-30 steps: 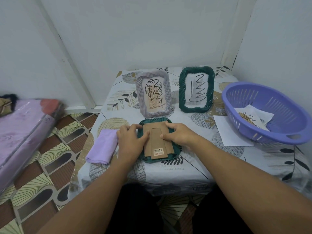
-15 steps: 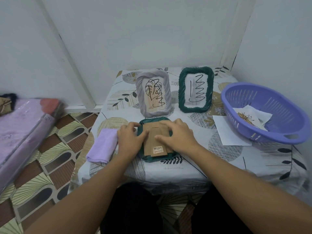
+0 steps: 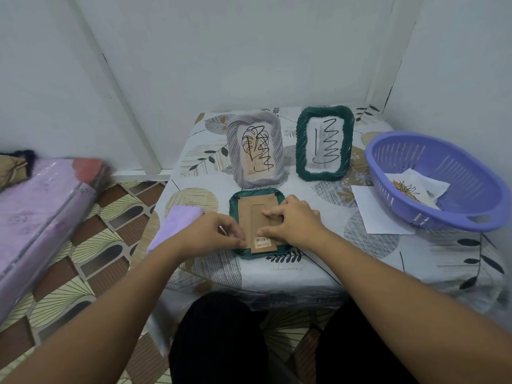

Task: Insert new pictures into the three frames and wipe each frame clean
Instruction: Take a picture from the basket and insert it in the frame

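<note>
A low table (image 3: pixel 318 261) in a white corner. Left hand (image 3: pixel 210 234) pinched the backing's (image 3: pixel 253 214) left edge; right hand (image 3: pixel 293 220) pressed it, fingers curled. The frame (image 3: pixel 235 199) lay face down at the near edge, long axis running near to far. Likely working the back; next needs careful fingertip work.

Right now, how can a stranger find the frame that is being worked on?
Start at the purple basket on the table's right side, then look left to the table's near edge. A green frame lies there face down, brown backing up, under both hands. The other green frame and the grey frame stand upright behind it.
</note>
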Demonstrator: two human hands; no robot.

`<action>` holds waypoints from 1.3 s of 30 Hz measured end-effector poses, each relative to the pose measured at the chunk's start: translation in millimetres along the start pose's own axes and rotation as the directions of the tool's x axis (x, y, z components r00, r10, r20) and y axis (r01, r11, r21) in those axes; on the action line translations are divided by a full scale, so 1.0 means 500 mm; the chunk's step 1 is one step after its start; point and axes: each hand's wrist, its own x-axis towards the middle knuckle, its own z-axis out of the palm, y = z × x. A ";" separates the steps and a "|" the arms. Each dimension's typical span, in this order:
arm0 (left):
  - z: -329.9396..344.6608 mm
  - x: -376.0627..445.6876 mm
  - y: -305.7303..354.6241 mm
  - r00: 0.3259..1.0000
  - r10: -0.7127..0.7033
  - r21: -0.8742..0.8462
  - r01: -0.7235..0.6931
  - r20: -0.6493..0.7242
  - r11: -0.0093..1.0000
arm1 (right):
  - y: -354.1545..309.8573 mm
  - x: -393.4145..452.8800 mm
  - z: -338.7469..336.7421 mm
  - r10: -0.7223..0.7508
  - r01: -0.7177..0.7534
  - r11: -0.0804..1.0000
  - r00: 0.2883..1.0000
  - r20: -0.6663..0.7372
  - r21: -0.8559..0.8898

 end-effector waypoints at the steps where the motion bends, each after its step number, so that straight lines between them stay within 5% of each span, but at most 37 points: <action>1: -0.003 -0.004 0.003 1.000 0.005 0.044 -0.006 0.017 0.999 | 0.000 0.000 0.000 0.002 -0.002 1.000 1.000 0.002 0.003; 3: -0.004 -0.005 0.001 0.999 0.007 0.081 -0.009 0.031 0.997 | 0.001 0.001 -0.001 0.005 -0.005 1.000 1.000 0.005 0.008; 7: 0.010 0.008 -0.023 0.995 0.014 -0.183 0.003 0.094 0.983 | 0.001 0.000 -0.001 0.003 -0.003 1.000 1.000 0.000 0.025; 11: 0.024 0.009 -0.039 0.997 0.022 -0.261 -0.002 0.074 0.965 | 0.001 0.001 -0.001 0.002 -0.002 1.000 1.000 -0.005 0.021; 25: 0.099 -0.013 -0.068 0.964 0.120 -0.048 -0.135 -0.236 0.990 | -0.001 0.003 -0.002 -0.003 0.003 1.000 1.000 0.000 0.009; 39: 0.088 0.010 -0.047 0.973 -0.020 -0.064 0.006 -0.228 0.998 | -0.001 0.004 -0.003 -0.005 0.005 1.000 1.000 0.004 0.004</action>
